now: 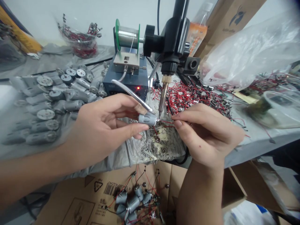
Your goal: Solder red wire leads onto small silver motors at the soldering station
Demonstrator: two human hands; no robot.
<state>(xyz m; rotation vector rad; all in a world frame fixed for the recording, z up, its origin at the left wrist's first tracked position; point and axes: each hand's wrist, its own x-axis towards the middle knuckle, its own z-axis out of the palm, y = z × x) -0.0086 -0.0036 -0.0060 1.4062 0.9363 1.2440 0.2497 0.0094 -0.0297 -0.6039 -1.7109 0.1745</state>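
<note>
Between the thumb and fingers of my left hand [107, 125] lies a small grey electric motor [147, 119], its terminal end turned to the right. My right hand [203, 131] pinches thin red and dark wires [167, 121] whose ends reach the motor's terminal. Right above that joint is the tip of a soldering iron [162, 100], clamped in a black stand [172, 40]. A flexible metal solder feed tube [133, 95] curves down from the feeder and ends close by the tip. Whether the iron touches the terminal is hard to tell.
A green solder spool [127, 37] sits above a blue soldering station [110, 75] with a lit red light. Loose grey motors [44, 114] crowd the left. Red wires [192, 97] are heaped behind my right hand. Below, a cardboard box [93, 200] holds several wired motors [133, 203].
</note>
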